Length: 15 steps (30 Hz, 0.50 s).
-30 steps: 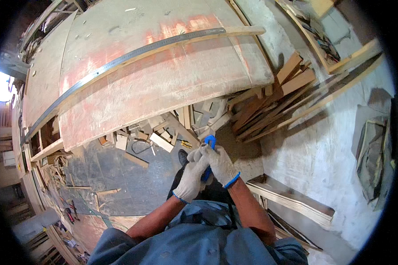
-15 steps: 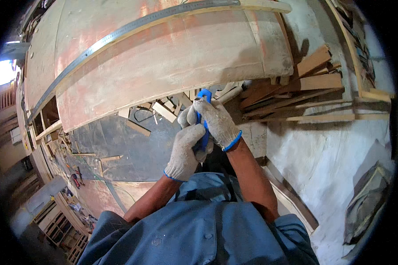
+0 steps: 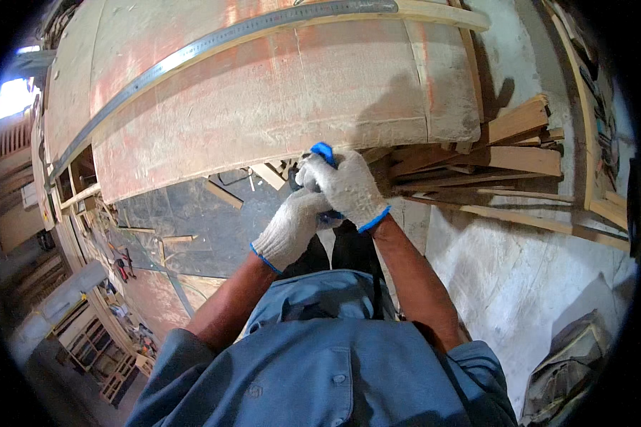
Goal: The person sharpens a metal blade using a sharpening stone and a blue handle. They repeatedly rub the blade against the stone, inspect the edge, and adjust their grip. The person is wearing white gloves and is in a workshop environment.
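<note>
Left grip (image 3: 293, 226), right grip (image 3: 352, 189) hold blue tool (image 3: 323, 152), apparently.

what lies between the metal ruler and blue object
Head view: a pale wooden strip along the ruler, then red-stained board up to the blue object.

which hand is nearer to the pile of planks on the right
Right. The right hand is left of the planks; the left hand is farther left and lower in the view.
</note>
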Available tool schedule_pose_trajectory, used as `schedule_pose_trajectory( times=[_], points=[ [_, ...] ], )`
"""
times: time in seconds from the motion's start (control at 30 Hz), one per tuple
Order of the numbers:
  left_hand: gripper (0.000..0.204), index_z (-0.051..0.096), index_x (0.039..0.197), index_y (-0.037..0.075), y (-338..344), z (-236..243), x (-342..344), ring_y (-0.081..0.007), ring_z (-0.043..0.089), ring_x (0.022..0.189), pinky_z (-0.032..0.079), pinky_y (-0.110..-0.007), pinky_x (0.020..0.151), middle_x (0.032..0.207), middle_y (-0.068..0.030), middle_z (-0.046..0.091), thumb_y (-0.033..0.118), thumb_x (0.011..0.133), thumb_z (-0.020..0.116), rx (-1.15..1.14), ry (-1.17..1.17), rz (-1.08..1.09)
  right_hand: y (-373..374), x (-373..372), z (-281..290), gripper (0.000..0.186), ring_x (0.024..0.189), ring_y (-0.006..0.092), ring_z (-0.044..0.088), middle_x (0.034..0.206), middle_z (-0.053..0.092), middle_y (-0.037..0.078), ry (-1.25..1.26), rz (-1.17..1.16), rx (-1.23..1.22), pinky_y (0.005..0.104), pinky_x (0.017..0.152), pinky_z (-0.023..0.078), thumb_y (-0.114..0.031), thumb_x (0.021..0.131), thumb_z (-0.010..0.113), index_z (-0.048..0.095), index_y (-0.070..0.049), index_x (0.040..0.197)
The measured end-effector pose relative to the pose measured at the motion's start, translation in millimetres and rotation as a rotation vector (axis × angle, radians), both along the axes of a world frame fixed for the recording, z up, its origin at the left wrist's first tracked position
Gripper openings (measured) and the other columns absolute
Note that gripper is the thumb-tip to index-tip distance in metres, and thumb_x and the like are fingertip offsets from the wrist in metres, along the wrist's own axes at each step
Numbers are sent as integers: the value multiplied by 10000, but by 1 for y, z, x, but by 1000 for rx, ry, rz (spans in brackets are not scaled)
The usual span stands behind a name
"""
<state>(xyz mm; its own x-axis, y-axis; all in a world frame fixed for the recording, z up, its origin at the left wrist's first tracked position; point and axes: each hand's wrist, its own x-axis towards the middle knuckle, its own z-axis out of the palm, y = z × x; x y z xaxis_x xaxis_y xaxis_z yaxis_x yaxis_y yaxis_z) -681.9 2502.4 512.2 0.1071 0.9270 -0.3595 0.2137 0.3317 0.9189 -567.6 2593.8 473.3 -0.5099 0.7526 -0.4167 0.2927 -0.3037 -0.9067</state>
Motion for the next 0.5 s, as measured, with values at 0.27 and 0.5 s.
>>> schedule_pose_trajectory(
  times=[0.27, 0.5],
  points=[
    [233, 693, 1055, 34, 20, -42, -10, -277, 691, 902, 553, -367, 799, 993, -129, 710, 100, 834, 728, -467, -654, 408, 20, -34, 7, 488, 631, 236, 671, 652, 669, 142, -311, -45, 145, 394, 601, 503, -440, 916, 632, 713, 12, 749],
    [212, 595, 1022, -45, 33, -59, -38, -241, 640, 746, 544, -374, 659, 901, -104, 642, -9, 814, 599, -557, -627, 285, 53, -62, 0, 555, 565, 263, 661, 575, 623, 164, -227, -277, 28, 420, 559, 486, -497, 906, 621, 671, 2, 667]
  ],
)
